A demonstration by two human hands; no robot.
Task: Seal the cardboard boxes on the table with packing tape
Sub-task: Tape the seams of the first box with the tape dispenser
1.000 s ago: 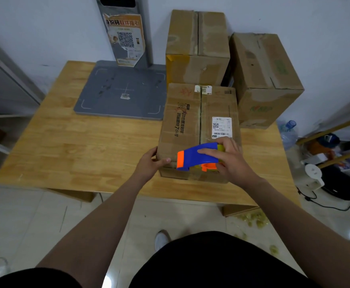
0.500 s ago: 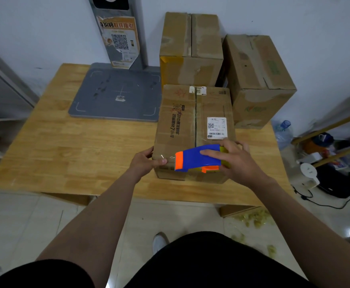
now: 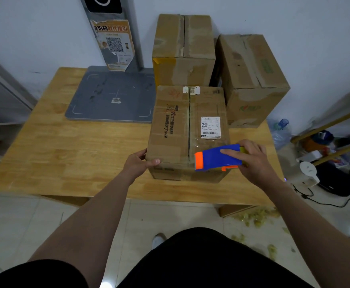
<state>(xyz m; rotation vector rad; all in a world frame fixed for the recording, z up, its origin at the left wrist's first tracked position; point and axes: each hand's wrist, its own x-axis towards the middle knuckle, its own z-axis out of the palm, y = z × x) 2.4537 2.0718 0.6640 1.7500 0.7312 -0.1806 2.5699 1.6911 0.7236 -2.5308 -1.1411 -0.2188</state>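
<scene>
Parcel packing room: stacked cardboard boxes (image 3: 251, 77), scanner platform (image 3: 111, 96), wooden table (image 3: 70, 154).

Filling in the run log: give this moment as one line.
step: taping box | left hand: grips box's near-left corner | right hand: grips dispenser on box top, near edge

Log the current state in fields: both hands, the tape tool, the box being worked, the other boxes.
left hand: grips near-left corner of front box
right hand: holds tape dispenser
tape dispenser: on front box top, near edge, just right of centre seam
behind: left back box, right back box, by the wall
beside: grey platform on table
</scene>
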